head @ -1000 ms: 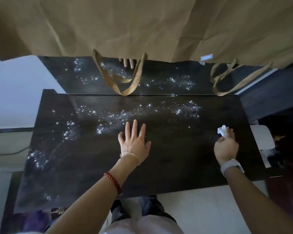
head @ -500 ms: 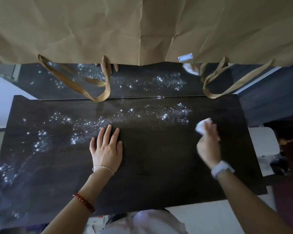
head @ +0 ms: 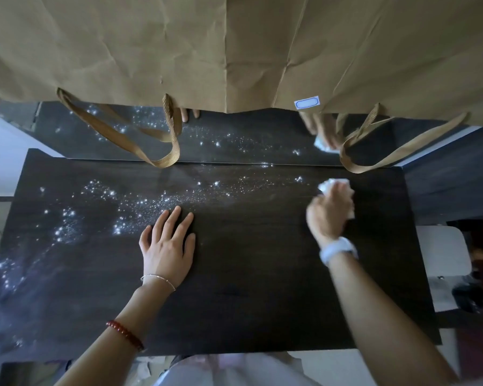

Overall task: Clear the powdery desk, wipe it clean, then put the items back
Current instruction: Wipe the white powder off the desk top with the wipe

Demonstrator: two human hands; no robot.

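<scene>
Head camera view, looking straight down on a dark wooden desk (head: pixel 248 288) that fills most of the frame. White powder (head: pixel 140 207) is scattered across it in bright specks, thickest from the middle toward 9 and 10 o'clock, with a thinner trail running toward 1 o'clock. The near and right parts of the desk look mostly free of powder.

The left hand (head: pixel 168 246) lies flat, palm down, near the middle of the desk, fingers spread slightly and holding nothing; its fingertips touch the edge of the powder. A thin silver bracelet (head: pixel 158 278) circles that wrist and a red bead bracelet (head: pixel 124 334) sits further up the forearm.

The right hand (head: pixel 331 210), at 2 o'clock, is closed around a crumpled white tissue (head: pixel 329 185), which pokes out past the fingers and presses on the desk at the right end of the powder trail. This hand is blurred. A white watch (head: pixel 339 249) is on its wrist.

At 12 o'clock, brown paper bags (head: pixel 179 51) hang upside down over a mirror (head: pixel 234 137) behind the desk, their handles (head: pixel 165 140) dangling to the desk's far edge.
</scene>
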